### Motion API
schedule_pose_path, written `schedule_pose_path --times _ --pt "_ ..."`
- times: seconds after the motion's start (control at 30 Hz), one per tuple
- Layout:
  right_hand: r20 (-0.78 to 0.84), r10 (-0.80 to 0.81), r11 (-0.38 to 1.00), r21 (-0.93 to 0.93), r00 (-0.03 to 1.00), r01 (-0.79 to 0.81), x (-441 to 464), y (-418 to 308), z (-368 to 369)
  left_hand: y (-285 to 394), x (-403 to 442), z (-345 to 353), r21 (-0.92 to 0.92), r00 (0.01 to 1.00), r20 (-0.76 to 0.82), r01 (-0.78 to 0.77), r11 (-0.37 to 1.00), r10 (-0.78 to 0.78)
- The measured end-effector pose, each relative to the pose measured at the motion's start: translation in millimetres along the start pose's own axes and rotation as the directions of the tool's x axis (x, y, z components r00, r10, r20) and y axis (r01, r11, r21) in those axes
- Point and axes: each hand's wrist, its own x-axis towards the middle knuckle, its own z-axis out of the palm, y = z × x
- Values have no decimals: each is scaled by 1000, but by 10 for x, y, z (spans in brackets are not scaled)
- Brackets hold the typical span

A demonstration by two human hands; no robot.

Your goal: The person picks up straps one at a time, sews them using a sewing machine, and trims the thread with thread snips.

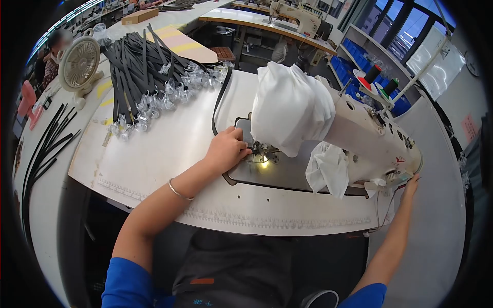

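Note:
My left hand [226, 150] is closed at the needle area of a sewing machine [375, 131], fingers pinching the end of a black strap [220, 102]. The strap curves up and away across the table from my fingers. A small lamp lights the metal needle plate [257, 172] beside my fingertips. My right hand [412, 186] reaches to the right end of the machine and touches it near the handwheel; its fingers are mostly hidden there. White cloth [292, 108] is wrapped over the machine's head, and a second white cloth [328, 169] hangs from the arm.
A pile of black straps [138, 72] with clear plastic-wrapped ends lies at the back left. More loose black strips [43, 154] lie on the left table. A fan [79, 64] stands beyond, near another person. Thread spools [371, 74] and blue bins [341, 69] are at the right.

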Motion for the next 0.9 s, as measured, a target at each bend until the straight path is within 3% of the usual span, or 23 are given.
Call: schedule_pose_path --times 0.03,0.1,0.2,0.33,0.4,0.53,0.6,0.73,0.83,0.9 --pt "1 5 1000 0 1000 -5 47 44 8 -6 -6 14 6 999 -26 -26 1000 26" --pt "-115 -180 983 1 977 181 61 -94 -14 -1 -10 27 12 997 -45 -56 998 56" --pt "9 -126 992 16 992 125 150 -338 -94 -2 -1 24 16 997 -56 -54 998 55" --pt "-3 -121 988 99 993 121 40 -208 -49 2 6 16 21 998 -51 -47 999 48" --pt "18 -9 982 190 1000 6 29 -11 13 2 11 13 21 998 -44 -38 999 39" --pt "-68 55 998 45 996 -52 -76 -111 -49 -15 5 43 25 997 -52 -48 999 49" --pt "-104 -259 965 -74 960 253 -64 -358 -123 -19 6 53 25 997 -57 -46 999 48" --pt "-29 -295 944 -166 955 287 -3 -710 -180 1 20 37 42 998 -52 -41 998 43" --pt "83 -216 951 -209 973 229 -24 -689 -180 23 12 29 58 998 -48 -33 998 35" --pt "177 -28 998 64 984 17 70 -428 -137 14 18 26 78 999 -42 -26 997 30"
